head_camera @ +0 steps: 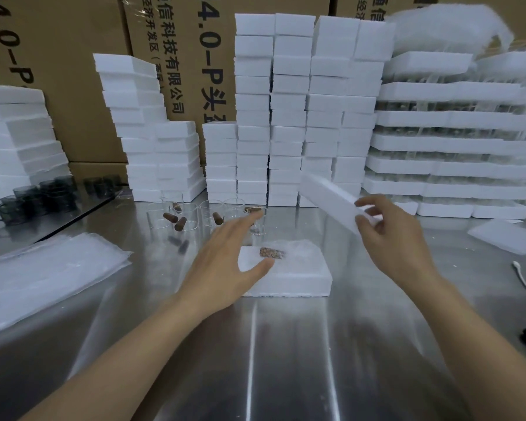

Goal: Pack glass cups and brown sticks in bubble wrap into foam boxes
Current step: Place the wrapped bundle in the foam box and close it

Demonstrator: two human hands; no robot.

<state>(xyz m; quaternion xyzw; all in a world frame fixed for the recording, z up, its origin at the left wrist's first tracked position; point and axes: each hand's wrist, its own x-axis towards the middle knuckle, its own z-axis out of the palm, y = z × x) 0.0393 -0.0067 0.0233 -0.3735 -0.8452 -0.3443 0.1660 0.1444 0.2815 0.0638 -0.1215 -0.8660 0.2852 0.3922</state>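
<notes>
While the right hand [395,241] pinches a tilted foam lid [325,199] by its near end above the table [255,360], the left hand [225,262] is held flat, fingers straight and slightly apart, over the left edge of the foam box [286,279]. A bubble-wrapped stick [271,253] lies in the box. Clear cups [176,215] and brown sticks [170,217] sit just behind it, and wrap sheets [43,278] lie at left.
</notes>
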